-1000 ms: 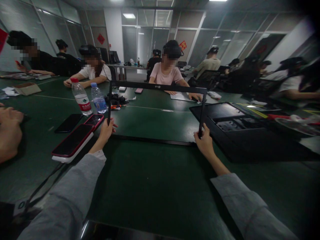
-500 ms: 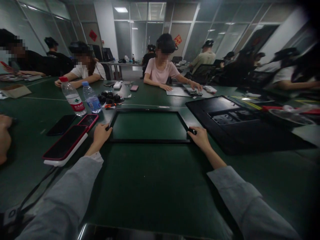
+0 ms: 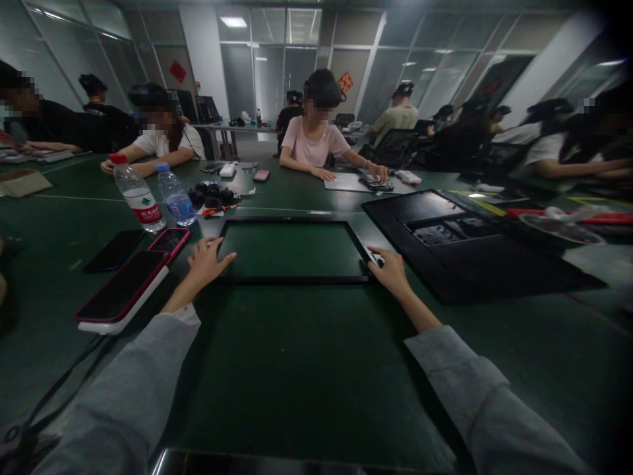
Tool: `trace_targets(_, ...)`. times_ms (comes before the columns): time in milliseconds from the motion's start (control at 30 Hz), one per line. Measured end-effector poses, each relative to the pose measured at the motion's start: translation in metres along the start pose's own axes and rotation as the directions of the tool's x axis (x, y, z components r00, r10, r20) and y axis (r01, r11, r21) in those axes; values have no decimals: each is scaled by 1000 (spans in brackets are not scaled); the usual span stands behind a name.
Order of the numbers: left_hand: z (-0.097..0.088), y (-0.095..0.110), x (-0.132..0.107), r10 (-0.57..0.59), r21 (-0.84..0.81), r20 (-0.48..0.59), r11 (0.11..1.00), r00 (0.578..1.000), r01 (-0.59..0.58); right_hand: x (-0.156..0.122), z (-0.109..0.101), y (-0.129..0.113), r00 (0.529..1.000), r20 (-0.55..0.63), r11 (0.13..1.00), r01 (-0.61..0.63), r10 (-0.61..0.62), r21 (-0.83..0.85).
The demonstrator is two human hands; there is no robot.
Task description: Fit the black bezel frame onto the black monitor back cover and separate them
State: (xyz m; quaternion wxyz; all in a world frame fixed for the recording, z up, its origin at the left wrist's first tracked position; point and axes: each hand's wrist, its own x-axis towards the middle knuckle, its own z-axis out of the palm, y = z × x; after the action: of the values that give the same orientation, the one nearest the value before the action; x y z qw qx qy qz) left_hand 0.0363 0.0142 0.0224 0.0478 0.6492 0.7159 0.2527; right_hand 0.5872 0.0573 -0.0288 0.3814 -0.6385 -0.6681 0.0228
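A thin black rectangular frame (image 3: 291,281), like a screen bezel, lies flat on the green table, with bare tabletop showing through its opening. My left hand (image 3: 205,260) is open at the frame's left side, fingers spread and the thumb reaching over the edge. At the right side, my right hand (image 3: 393,269) has thumb and index finger curled at the frame's edge. Between those two fingers shows a small white and dark patch that I cannot make out.
Left of me lie a red-edged phone (image 3: 123,285) on a white block, a dark phone (image 3: 113,251) and two water bottles (image 3: 141,201). A large black panel (image 3: 475,251) lies to the right. Across the table (image 3: 297,369) sits a person in pink (image 3: 315,142).
My left hand has let go of the frame's left edge and spread its fingers. The right thumb and index finger have parted a little. The frame stays flat in place.
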Motion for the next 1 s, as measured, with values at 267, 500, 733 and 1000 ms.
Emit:
trace_targets(267, -7, 12, -5, 318, -77, 387, 946, 865, -314, 0, -2, -1, 997, 71, 1000, -16, 15, 15)
trace_targets(500, -10, 13, -3, 314, -157, 298, 948, 901, -279, 0, -5, -1, 995, -16, 988, -96, 99, 123)
trace_targets(733, -1, 6, 2, 196, -172, 211, 972, 958, -161, -2, -12, -13, 998, 20, 975, -61, 58, 216)
trace_targets(1000, -2, 7, 3, 130, -415, 176, 909, 976, -46, -2, -89, 5, 869, -482, 983, -166, 107, -81)
